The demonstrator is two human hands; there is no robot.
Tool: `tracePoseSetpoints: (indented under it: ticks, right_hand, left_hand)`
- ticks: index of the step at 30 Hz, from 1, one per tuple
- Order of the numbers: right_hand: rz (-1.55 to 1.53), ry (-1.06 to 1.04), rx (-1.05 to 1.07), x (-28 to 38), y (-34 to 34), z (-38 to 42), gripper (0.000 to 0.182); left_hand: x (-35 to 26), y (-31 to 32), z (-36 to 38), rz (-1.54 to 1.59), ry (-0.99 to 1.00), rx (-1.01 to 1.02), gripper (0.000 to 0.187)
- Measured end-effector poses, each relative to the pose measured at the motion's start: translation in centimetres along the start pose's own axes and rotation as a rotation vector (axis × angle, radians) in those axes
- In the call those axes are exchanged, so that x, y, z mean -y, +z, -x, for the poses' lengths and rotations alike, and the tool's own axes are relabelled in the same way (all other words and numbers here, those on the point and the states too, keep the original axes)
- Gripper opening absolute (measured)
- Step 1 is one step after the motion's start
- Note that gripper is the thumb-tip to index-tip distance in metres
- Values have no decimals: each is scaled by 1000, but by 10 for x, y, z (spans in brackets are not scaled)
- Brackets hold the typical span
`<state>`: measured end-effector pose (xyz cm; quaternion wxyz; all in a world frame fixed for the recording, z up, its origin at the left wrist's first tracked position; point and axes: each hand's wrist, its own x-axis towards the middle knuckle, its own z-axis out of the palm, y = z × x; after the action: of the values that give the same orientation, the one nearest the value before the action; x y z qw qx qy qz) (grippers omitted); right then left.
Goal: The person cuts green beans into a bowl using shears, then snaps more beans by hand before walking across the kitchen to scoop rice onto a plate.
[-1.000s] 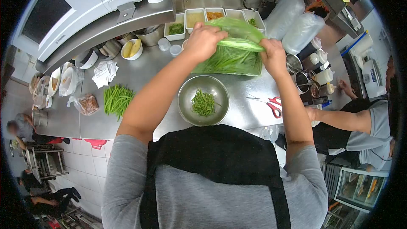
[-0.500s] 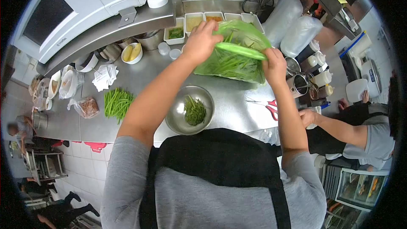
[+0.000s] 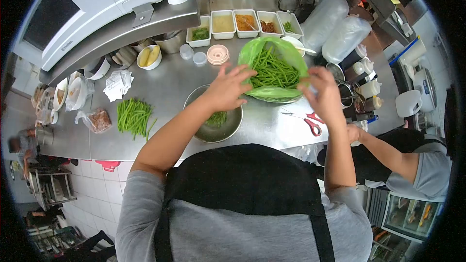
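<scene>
A green plastic bag point(image 3: 284, 93) stands wide open on the steel counter, full of cut green stalks point(image 3: 272, 70) that look like green beans. My left hand point(image 3: 227, 90) is open at the bag's left edge, fingers spread. On the other side, my right hand point(image 3: 323, 92) has its fingers apart, with the tips at the bag's right rim; it is slightly blurred. Partly under my left forearm sits a metal bowl point(image 3: 218, 133) with some cut greens point(image 3: 217, 119) in it. Further left, a pile of green stalks point(image 3: 133, 116) lies directly on the counter.
Red-handled scissors point(image 3: 312, 125) lie right of the bag. Behind it stand white containers of ingredients point(image 3: 246, 21), pink lids point(image 3: 218, 54) and plastic bag rolls point(image 3: 345, 39). Squeeze bottles point(image 3: 370, 89) stand at the right, beside a co-worker's arm point(image 3: 388, 153). A microwave point(image 3: 92, 9) overhangs the left.
The bag's mouth, folded over before, is now spread open with the stalks showing. Both hands have let go of their grip on the plastic; my left hand has moved down toward me.
</scene>
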<state>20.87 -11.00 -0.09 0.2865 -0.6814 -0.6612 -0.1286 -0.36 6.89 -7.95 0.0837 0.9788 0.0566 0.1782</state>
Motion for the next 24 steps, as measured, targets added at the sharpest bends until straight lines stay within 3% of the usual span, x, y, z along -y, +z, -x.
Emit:
tracePoseSetpoints:
  ticks: [3, 5, 6, 7, 8, 10, 11, 14, 16, 18, 21, 24]
  right_hand:
    - [-251, 66, 16, 15, 13, -33, 15]
    - [-241, 9, 213, 18, 47, -42, 11]
    - [-144, -20, 313, 11, 72, -42, 19]
    - [-13, 105, 478, 19, 83, -43, 30]
    - [104, 100, 483, 18, 89, -41, 33]
    - [337, 88, 487, 18, 99, -40, 38]
    - [216, 174, 574, 5, 96, -45, 46]
    - [88, 268, 676, -18, 80, -52, 57]
    - [261, 160, 592, -13, 76, -42, 64]
    - [444, 65, 519, -5, 84, -30, 68]
    - [343, 191, 654, -4, 90, -35, 66]
    - [283, 249, 747, -12, 86, -53, 61]
  left_hand:
    - [-10, 8, -7, 4, 14, 147, 28]
    - [-21, 8, -10, -29, 5, 255, 30]
    - [-22, 9, -7, -47, 22, 269, 35]
    - [-23, 10, -3, -64, 39, 283, 40]
    - [-25, 10, 1, -81, 54, 297, 44]
    - [-27, 3, 15, -63, 35, 127, 54]
    - [-28, -4, 22, -55, 27, 40, 58]
    - [-25, -35, 50, -143, -263, -55, 75]
    - [-14, -37, 79, -80, -650, -78, 81]
    - [-4, -31, 110, 35, -961, -103, 72]
    - [15, 4, 144, 338, -1000, -38, 65]
    - [2, 16, 135, 251, -790, -157, 61]
